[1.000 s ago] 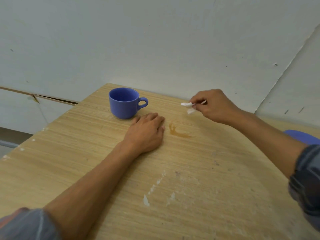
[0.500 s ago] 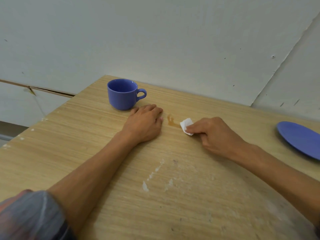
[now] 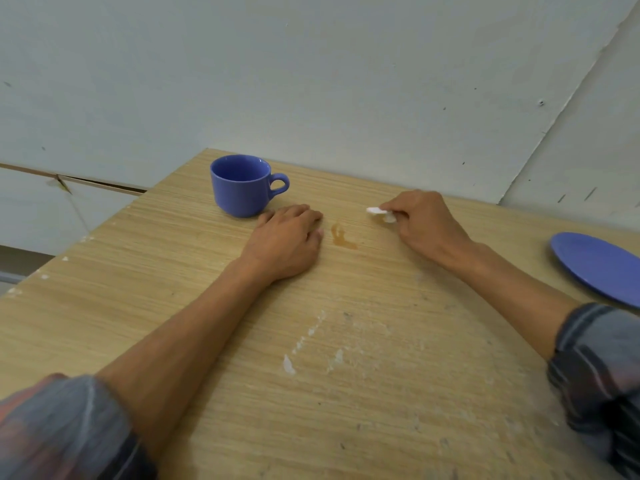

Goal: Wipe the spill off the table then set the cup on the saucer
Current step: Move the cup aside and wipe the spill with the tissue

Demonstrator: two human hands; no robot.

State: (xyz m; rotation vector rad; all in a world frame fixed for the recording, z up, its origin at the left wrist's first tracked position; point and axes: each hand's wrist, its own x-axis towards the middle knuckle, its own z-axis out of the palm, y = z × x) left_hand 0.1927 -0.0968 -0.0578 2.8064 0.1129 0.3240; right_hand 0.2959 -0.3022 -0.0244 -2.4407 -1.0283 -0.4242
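Note:
A blue cup stands upright near the table's far edge, handle to the right. A small brown spill marks the wooden table between my hands. My left hand lies flat, palm down, just in front of the cup and left of the spill, fingers together. My right hand pinches a small white tissue, held to the right of the spill and a little beyond it, apart from it. A blue saucer lies at the right edge, partly cut off.
A pale wall rises right behind the table's far edge. The table's left edge runs diagonally from the far corner toward me, with a drop beyond it. White scuffs and paint flecks mark the near tabletop.
My right hand had the tissue down at the spill's right end half a second ago; now it has pulled back up and to the right. The left hand and cup have stayed put.

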